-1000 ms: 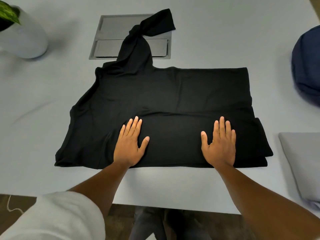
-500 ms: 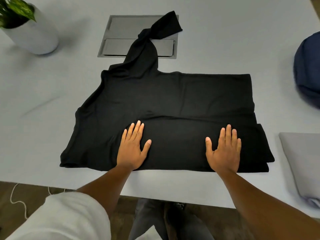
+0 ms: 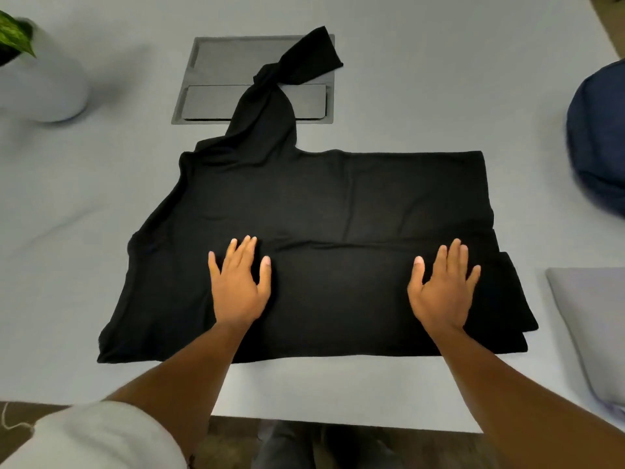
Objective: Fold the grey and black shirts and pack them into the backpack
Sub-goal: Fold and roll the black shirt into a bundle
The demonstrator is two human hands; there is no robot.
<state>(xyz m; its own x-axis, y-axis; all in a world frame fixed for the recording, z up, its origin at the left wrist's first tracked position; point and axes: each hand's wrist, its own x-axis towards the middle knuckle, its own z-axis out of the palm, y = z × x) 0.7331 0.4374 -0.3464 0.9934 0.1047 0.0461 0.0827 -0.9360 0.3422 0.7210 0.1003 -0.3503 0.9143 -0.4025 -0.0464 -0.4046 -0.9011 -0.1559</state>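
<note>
Pressing flat on the black shirt (image 3: 324, 204), the left hand (image 3: 238, 289) and right hand (image 3: 441, 292) lie palm-down — fingers straight, grasping nothing. One sleeve (image 3: 287, 79) trails twisted over a grey panel (image 3: 216, 62).

Black shirt (image 3: 324, 231) under both hands, plain. Pale grey table (image 3: 101, 198). Grey shirt (image 3: 592, 326) right of right hand. Navy backpack (image 3: 598, 140) beyond. Green-streaked leaf (image 3: 15, 38), white pot (image 3: 44, 89) far left.
</note>
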